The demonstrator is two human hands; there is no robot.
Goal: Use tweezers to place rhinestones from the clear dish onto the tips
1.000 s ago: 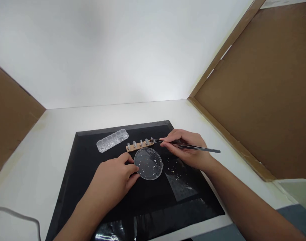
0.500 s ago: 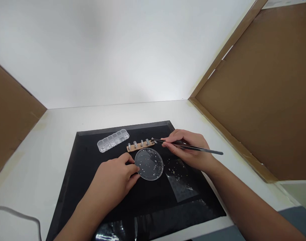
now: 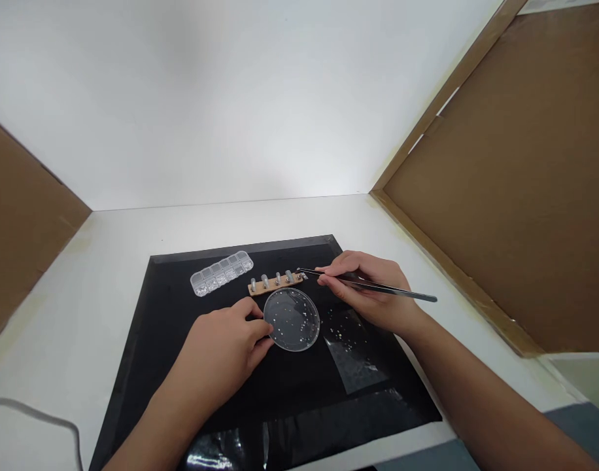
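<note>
A white table (image 3: 74,314) carried a black mat (image 3: 182,366), and all the small things lay on this mat. The left hand (image 3: 221,356) rested flat on the mat, half curled, with its fingertips touching the left rim of a round clear dish (image 3: 292,319) that held tiny shiny pieces. The right hand (image 3: 371,294) was closed in a pinch around thin metal tweezers (image 3: 368,285). The tweezers pointed to the left, and their tip was at the right end of a small wooden strip (image 3: 274,283) with a row of grey pegs, just behind the dish. A clear compartment box (image 3: 222,273) lay near the strip, on its left side.
</note>
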